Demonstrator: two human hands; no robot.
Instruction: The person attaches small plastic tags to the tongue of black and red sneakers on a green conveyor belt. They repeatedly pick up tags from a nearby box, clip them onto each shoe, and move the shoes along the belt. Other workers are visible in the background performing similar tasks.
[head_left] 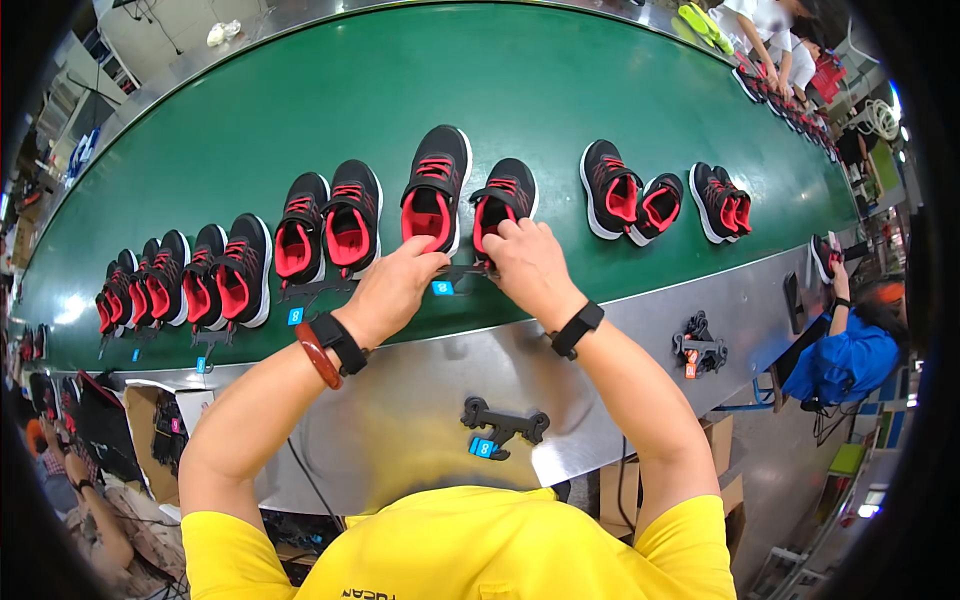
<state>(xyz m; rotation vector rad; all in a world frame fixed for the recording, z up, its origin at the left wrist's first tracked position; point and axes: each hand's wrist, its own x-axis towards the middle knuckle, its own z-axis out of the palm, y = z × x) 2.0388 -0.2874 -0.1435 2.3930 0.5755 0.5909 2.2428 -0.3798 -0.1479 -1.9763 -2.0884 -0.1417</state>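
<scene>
Two black sneakers with red laces and red lining stand heel toward me on the green belt, a left sneaker and a right sneaker. My left hand pinches the heel of the left one. Fingers of my right hand reach into the heel opening of the right one, closed on its back edge. Between my hands, at the heels, lies a black plastic shoe hanger with a blue tag; its ends are partly hidden by my fingers.
Left along the belt stand several more sneakers, with tagged hangers at their heels. To the right are loose sneakers. Spare hangers and a hanger pile lie on the metal ledge. A co-worker in blue sits at right.
</scene>
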